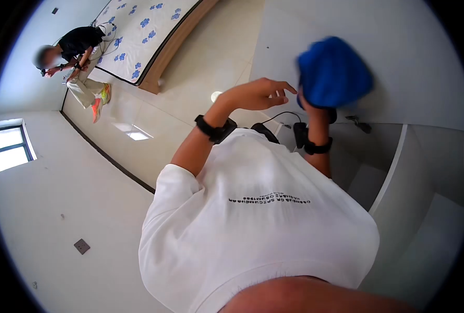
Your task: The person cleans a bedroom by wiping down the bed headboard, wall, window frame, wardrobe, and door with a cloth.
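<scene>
A bunched blue cloth [333, 73] covers most of my right hand [306, 104], against the pale cabinet panel [414, 68]. My right fingers are hidden by the cloth, which appears held in that hand. My left hand [260, 95] is just left of the cloth, fingers partly stretched and apart, with nothing in them. Whether its index fingertip touches the cloth I cannot tell. Both wrists wear black straps with small devices.
An open cabinet compartment [365, 161] with a metal hinge [358, 124] lies beside my right forearm. Beyond the tiled floor [190, 88], a seated person [80, 47] is next to a bed with a flowered mattress [138, 31]. A window [10, 146] is at left.
</scene>
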Tool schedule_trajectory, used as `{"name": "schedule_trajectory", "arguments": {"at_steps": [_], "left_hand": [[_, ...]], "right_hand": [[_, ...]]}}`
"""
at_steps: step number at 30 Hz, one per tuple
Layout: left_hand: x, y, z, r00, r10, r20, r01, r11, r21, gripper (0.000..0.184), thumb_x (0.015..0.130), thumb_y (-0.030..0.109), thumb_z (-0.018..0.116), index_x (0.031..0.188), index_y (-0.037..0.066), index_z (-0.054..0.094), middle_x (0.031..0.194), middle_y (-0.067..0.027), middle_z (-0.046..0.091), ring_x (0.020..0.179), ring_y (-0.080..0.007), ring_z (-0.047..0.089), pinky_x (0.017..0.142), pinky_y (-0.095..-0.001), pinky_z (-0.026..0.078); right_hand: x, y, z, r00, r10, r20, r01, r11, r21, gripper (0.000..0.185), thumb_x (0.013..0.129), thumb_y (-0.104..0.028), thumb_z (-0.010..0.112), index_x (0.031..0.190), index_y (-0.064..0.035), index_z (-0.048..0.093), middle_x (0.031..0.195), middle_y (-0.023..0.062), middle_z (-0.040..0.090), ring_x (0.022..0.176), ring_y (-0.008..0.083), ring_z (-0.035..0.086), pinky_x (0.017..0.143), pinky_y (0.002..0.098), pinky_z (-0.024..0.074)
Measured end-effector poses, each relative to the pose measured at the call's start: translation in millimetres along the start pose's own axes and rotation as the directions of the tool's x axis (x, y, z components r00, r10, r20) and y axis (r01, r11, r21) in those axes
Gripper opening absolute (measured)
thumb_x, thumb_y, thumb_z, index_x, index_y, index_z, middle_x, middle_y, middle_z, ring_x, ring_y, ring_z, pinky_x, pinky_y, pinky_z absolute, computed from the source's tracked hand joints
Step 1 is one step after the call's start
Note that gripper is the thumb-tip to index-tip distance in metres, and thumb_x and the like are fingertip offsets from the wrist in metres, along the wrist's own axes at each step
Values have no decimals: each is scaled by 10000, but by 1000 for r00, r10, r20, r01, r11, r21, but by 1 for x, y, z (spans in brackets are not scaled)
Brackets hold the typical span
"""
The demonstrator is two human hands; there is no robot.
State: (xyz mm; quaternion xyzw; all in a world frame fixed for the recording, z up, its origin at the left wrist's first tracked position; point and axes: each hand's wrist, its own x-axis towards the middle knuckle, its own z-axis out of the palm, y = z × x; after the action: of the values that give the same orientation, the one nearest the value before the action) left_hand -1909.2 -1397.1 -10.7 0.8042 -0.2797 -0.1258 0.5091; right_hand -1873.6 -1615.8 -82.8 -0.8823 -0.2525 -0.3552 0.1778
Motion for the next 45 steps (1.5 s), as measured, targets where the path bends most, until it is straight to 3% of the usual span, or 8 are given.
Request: {"name": "schedule_trajectory", "arguments": {"at_steps": [2,5,10,17,21,27,36,45], "left_hand": [[11,-45,19,983,-93,159,116,983,-141,289,909,130,578,1170,4,582,1007,-117,669,933,-218,634,827,-347,497],[24,-96,32,884,374,-282,-348,927,140,376,860,149,643,1184,-3,526,1025,-164,668,867,-303,653,791,-332,516],[26,-11,-16,810,-47,-584,-108,968,-228,319,871,176,653,1084,-15,511,957,-147,654,842,-299,648,740,-350,511],[44,-34,-19,547,231,-805,-137,973,187,449,799,106,651,1208,25,482,1127,-178,540,1068,-304,547,912,-376,428],[54,-109,12,598,354,-719,117,849,515,415,789,46,601,1194,23,513,1163,-214,531,1057,-367,543,923,-414,416],[63,-100,-10,733,141,-665,-201,979,-13,313,837,111,422,1095,3,562,1079,-245,591,1019,-446,525,883,-484,425],[80,-7,-83,726,145,-672,-230,972,-38,441,983,307,371,1170,-52,546,1161,-168,628,1132,-277,539,961,-401,404],[88,-30,-77,688,211,-694,-429,890,-155,429,872,200,579,1235,-10,488,1178,-142,591,1096,-246,549,950,-366,427]], "right_hand": [[7,-19,5,916,61,396,-240,874,422,637,729,-234,751,1278,-48,486,1302,203,495,1234,368,443,1053,428,343],[30,-45,-4,939,127,318,-292,784,548,625,731,-219,743,1273,-34,493,1292,210,504,1224,374,456,1058,415,345],[28,-16,-32,984,172,45,-167,806,568,485,851,-168,665,1267,7,488,1347,176,487,1258,293,453,1086,384,304],[58,-32,-38,883,455,114,-401,606,687,246,902,-180,631,1019,37,638,1018,94,678,903,227,637,869,350,465],[38,-38,-6,879,359,314,-477,700,532,248,891,-180,638,1020,32,632,1014,120,673,917,247,634,870,340,461],[34,-45,-18,798,403,447,-595,640,485,299,862,-178,659,1084,21,631,1086,124,664,1023,250,618,917,341,442],[70,-28,-33,992,71,-100,14,746,666,382,797,23,571,1178,41,567,1176,137,619,1084,214,588,957,311,422],[62,-73,42,947,198,253,-321,640,698,401,795,-18,665,1179,37,561,1167,171,621,1080,244,599,928,331,443]]}}
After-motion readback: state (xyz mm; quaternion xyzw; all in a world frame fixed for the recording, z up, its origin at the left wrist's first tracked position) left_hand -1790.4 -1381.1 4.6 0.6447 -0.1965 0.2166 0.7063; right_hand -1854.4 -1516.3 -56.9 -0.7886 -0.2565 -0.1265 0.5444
